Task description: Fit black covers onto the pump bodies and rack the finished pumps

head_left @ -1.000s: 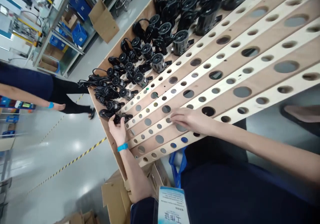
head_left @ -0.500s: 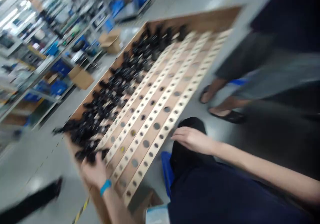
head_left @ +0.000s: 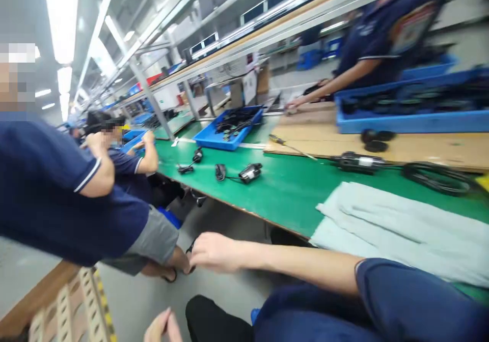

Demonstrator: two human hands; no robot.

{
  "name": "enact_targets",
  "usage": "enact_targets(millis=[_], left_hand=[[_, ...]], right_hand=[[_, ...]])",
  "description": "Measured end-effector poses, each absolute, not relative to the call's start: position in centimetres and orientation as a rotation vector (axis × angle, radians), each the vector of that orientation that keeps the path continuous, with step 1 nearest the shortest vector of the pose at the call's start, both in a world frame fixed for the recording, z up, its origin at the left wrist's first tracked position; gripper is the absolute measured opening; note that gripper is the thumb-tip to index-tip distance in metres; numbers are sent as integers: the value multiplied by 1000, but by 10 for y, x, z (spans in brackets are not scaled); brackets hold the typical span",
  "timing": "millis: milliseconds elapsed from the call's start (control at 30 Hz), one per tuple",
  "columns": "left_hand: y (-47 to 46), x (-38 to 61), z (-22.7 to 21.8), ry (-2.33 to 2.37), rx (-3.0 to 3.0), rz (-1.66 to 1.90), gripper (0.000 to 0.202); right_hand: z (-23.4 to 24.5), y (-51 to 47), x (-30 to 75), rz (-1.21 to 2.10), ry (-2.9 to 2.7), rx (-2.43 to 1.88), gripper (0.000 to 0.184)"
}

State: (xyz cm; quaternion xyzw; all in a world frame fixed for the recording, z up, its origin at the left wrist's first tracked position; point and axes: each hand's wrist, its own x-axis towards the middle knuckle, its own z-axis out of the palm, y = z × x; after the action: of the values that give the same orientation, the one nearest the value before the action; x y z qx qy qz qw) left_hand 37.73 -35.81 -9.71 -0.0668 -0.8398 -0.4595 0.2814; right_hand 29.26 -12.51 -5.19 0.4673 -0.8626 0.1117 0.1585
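My right hand (head_left: 214,253) is stretched out in front of the green workbench (head_left: 290,194), over the floor. Its fingers hang loosely bent, and nothing shows in them. Only the fingers of my left hand (head_left: 164,326) appear, at the bottom edge; they are a little apart, with nothing visible between them. On the bench lie a black cylindrical device (head_left: 359,161) with a coiled cable (head_left: 437,178), a smaller black device (head_left: 250,173) with its own cable, and another corded device (head_left: 197,154). A pale folded cloth (head_left: 397,225) covers the near right part of the bench.
A blue tray (head_left: 217,141) of black parts stands on the bench, and a long blue bin (head_left: 412,123) on a wooden board. A screwdriver (head_left: 280,139) lies nearby. Co-workers stand at left and across the bench. A slatted crate (head_left: 91,301) is at lower left.
The view has swung from the crate of black parts to the green bench. My left hand, earlier at the black parts in the crate, is now away from them. My right hand has left my knee.
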Motion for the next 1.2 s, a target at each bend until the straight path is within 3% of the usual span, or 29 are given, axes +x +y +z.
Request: enact_targets(millis=[67,200,367,533,700,900,1033,1200], left_hand=[[-318,357,-93,-2248,-362,-1213,11],[-220,328,-90,-2292,-725,-1345,18],[-129,331,-112,-2302,-909,-1544,17],[-69,333,-101,-2371,-1356,-1532,20],[18,315,-54,-2257,-1801,-1164,20],[185,301,-11,-2139,-2115,-695,19],[271,310,-15,-2126,-2221,-426,36],[298,310,-36,-2131,-2253,-297,35]], right_hand=[[-34,-66,274,274,-2584,970,19],[-8,35,247,128,-2711,341,40],[5,150,267,-19,-2760,-291,26],[-4,259,343,-25,-2696,-917,36],[-28,321,414,19,-2661,-1254,37],[-58,334,466,27,-2456,-1567,40],[-67,335,481,89,-2404,-1615,37],[-56,337,489,130,-2357,-1468,19]])
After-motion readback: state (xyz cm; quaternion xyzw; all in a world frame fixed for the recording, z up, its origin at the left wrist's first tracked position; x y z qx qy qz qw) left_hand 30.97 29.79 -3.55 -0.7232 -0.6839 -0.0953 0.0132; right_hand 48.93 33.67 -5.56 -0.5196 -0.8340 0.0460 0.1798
